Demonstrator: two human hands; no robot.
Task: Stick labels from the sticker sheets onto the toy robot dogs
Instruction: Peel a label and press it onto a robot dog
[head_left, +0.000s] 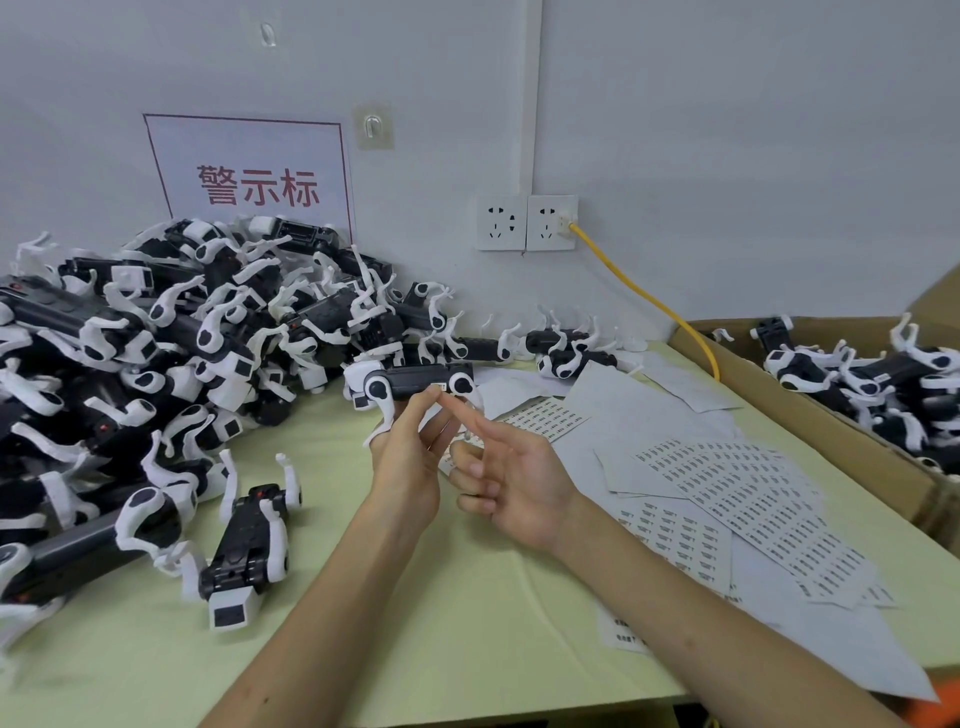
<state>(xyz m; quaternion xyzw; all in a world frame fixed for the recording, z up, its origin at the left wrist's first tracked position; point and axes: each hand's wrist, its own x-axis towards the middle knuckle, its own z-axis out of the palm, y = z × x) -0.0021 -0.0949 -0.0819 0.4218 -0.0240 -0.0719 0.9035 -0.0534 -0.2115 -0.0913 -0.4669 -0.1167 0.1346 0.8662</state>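
Observation:
My left hand (410, 462) holds a black-and-white toy robot dog (413, 382) up above the table, fingers curled round its underside and legs. A small label (438, 387) sits on the dog's side. My right hand (511, 480) is beside it, its index finger stretched out to the label and the other fingers loosely bent. Sticker sheets (737, 499) with rows of small labels lie spread on the table to the right. Another dog (249, 545) lies on its back at the front left.
A big heap of toy dogs (156, 353) fills the left of the pale green table (467, 623). A cardboard box (810, 410) with more dogs stands at the right. A yellow cable (649, 301) runs from wall sockets (524, 222).

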